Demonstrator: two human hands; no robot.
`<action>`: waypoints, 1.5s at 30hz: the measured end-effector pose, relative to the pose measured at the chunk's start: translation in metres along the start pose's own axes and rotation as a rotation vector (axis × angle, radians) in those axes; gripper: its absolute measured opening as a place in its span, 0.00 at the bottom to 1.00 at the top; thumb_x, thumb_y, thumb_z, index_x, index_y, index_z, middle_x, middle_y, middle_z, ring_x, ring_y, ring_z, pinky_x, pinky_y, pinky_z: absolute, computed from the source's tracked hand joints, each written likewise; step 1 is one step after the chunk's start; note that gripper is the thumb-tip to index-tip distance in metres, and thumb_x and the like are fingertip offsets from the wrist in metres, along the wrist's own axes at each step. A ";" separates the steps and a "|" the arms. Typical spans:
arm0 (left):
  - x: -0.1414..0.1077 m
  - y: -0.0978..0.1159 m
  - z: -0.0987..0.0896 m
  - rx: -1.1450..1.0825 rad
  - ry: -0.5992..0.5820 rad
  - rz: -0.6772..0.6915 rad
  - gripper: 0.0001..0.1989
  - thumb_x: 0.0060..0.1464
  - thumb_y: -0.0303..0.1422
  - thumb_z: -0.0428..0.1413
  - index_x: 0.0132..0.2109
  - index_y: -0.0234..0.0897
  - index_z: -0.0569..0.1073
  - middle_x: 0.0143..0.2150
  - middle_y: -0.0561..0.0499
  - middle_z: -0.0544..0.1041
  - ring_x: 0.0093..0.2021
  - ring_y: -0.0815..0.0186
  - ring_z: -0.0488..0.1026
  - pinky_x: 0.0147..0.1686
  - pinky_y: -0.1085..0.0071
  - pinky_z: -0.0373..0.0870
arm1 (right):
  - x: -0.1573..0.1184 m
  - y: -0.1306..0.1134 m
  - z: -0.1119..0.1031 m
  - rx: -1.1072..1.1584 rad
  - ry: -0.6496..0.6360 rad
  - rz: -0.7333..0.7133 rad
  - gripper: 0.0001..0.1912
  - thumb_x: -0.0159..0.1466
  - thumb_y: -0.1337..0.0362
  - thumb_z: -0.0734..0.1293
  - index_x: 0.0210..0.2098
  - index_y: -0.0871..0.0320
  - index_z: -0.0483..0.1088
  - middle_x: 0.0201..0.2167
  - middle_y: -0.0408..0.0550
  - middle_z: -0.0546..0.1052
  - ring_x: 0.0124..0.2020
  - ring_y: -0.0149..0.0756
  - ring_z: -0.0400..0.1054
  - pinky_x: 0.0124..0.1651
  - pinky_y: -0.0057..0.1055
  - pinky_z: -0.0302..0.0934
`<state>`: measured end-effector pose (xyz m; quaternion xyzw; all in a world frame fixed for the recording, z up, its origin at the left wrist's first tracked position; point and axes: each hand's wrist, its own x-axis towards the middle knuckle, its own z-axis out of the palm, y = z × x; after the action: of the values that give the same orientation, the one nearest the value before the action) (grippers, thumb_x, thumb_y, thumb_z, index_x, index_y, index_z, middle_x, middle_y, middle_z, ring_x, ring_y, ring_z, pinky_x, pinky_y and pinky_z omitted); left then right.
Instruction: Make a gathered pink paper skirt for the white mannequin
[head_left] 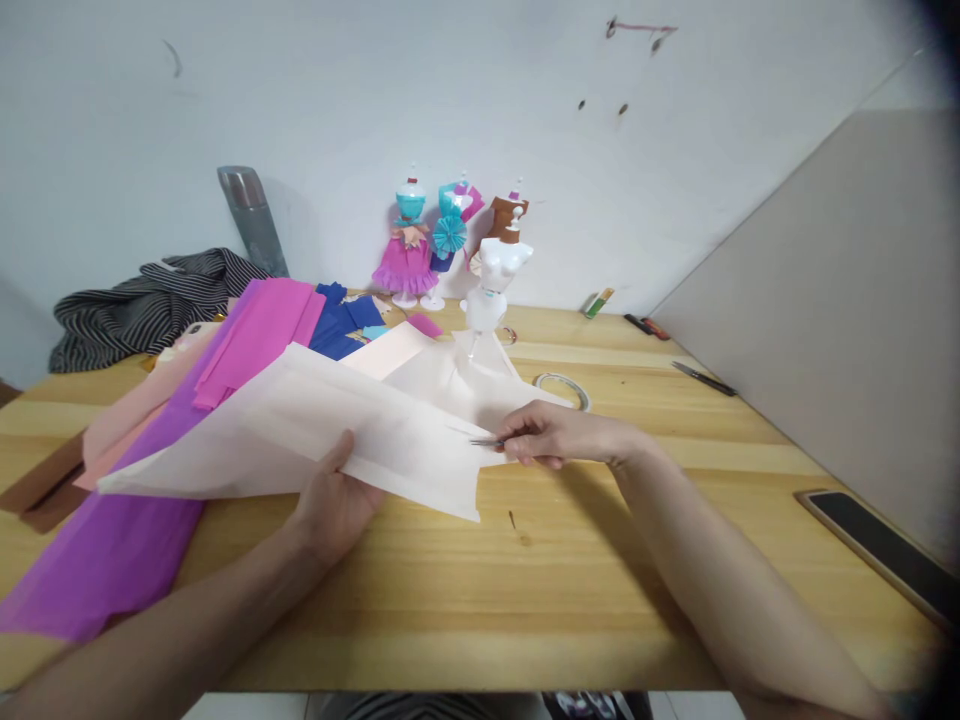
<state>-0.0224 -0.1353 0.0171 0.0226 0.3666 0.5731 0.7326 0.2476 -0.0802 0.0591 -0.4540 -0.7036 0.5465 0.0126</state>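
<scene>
A large sheet of white crepe-like paper [300, 430] is raised over the table. My left hand [341, 505] grips its near edge, the thumb on top and the fingers underneath. In my right hand [544, 435] is a pair of scissors [486, 442], closed round by the fingers, with the blades pointing left at the sheet's right side. A slit runs in from that edge near the blades. Most of the scissors' handles are hidden in the hand. Just beyond the paper stands a bare white mini mannequin [495, 280].
Dressed mini mannequins [409, 245] line the wall. Purple paper [112, 560], pink paper [262, 330] and blue paper [341, 325] pile up at left, near striped cloth [165, 300] and a bottle [255, 222]. A tape roll [562, 390], a pen-like cutter [703, 379] and a phone [877, 545] lie right.
</scene>
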 end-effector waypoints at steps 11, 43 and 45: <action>-0.004 -0.011 -0.001 0.201 -0.082 -0.054 0.22 0.58 0.23 0.51 0.59 0.33 0.64 0.56 0.41 0.73 0.55 0.56 0.71 0.57 0.56 0.68 | 0.011 0.002 0.008 -0.042 0.058 -0.022 0.17 0.60 0.51 0.65 0.27 0.61 0.67 0.20 0.39 0.63 0.17 0.22 0.54 0.18 0.21 0.47; -0.010 -0.016 -0.011 0.460 -0.023 -0.074 0.24 0.48 0.18 0.53 0.53 0.34 0.69 0.48 0.42 0.78 0.48 0.55 0.76 0.43 0.62 0.76 | 0.039 -0.008 0.023 0.202 0.038 -0.013 0.22 0.59 0.48 0.65 0.20 0.61 0.63 0.11 0.34 0.55 0.13 0.20 0.41 0.18 0.25 0.33; -0.013 -0.016 -0.009 0.453 0.009 -0.088 0.24 0.48 0.18 0.53 0.54 0.35 0.69 0.49 0.42 0.78 0.49 0.54 0.75 0.44 0.61 0.76 | 0.039 -0.007 0.022 0.229 0.038 -0.021 0.23 0.60 0.48 0.65 0.20 0.61 0.63 0.10 0.33 0.54 0.12 0.19 0.40 0.18 0.25 0.32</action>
<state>-0.0151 -0.1555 0.0103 0.1680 0.4896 0.4438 0.7315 0.2090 -0.0718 0.0371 -0.4523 -0.6410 0.6145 0.0833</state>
